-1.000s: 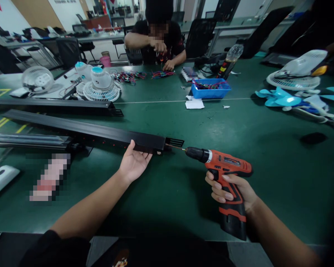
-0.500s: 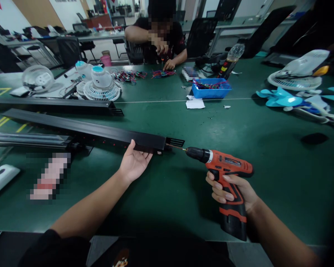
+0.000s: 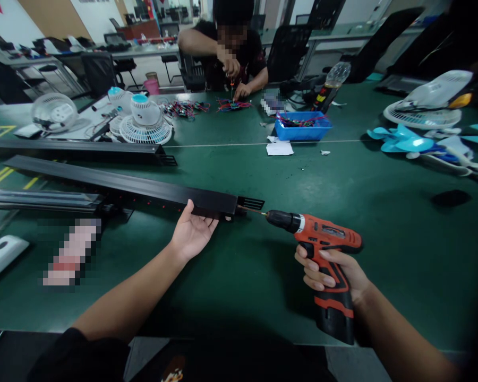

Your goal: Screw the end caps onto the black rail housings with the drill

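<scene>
A long black metal bar (image 3: 135,185) lies across the green table (image 3: 242,276), its right end near the middle. My left hand (image 3: 191,232) cups that end from below, palm up, fingers curled under the bar. My right hand (image 3: 330,271) is wrapped round the grip of an orange and black cordless drill (image 3: 322,249). The drill's thin bit touches the end face of the bar, beside a small vented end cap (image 3: 250,203).
A second black bar (image 3: 75,150) lies behind the first. White fan parts (image 3: 143,124) sit at the back left, a blue tray (image 3: 301,126) at the back middle, blue fan blades (image 3: 406,142) at the right. A person works on coloured wires (image 3: 229,105) across the table.
Nothing of mine has visibly moved: hands, drill and bar stay in place. The person across the table has shifted their hands slightly.
</scene>
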Motion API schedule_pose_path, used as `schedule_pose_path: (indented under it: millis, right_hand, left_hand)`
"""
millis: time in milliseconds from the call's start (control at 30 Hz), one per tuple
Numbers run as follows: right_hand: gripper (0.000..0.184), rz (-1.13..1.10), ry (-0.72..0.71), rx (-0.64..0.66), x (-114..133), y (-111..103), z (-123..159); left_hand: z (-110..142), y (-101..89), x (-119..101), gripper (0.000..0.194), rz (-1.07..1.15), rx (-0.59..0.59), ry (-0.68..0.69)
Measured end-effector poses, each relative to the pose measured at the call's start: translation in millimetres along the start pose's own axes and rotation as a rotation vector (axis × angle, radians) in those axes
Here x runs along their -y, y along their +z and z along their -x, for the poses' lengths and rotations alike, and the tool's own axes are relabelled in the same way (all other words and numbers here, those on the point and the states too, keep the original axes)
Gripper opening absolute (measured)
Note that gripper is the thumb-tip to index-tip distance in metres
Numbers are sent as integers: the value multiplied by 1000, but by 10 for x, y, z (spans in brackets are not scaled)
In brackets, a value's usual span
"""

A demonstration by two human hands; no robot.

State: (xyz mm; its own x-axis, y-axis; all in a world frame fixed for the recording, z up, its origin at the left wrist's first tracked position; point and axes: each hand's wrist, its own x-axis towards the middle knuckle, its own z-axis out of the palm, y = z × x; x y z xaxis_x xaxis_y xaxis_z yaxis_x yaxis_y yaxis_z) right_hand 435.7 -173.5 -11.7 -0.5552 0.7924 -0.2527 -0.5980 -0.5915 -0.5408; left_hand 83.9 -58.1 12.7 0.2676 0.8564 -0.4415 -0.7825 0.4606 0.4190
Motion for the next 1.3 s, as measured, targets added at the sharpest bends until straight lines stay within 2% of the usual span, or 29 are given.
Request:
schedule_pose_path:
  millis: [100, 267, 567, 767, 1300]
  right_hand:
    - [18, -9, -1, 7, 5, 1, -4]
    - [18, -27, 0, 21, 4, -4, -4]
    - [19, -19, -1, -2, 4, 2, -2]
    - [21, -15, -3, -2, 14, 24, -3]
    - [21, 8, -15, 11, 3, 23, 7]
  left_hand:
    - [-5, -18, -4, 58, -18, 24, 1]
    - [-13, -42, -11, 52, 1, 30, -8]
    - [-37, -98, -18, 54, -16, 56, -14]
    - [-4, -26, -6, 53, -30, -2, 1]
    - [7, 9, 1, 54, -19, -29, 1]
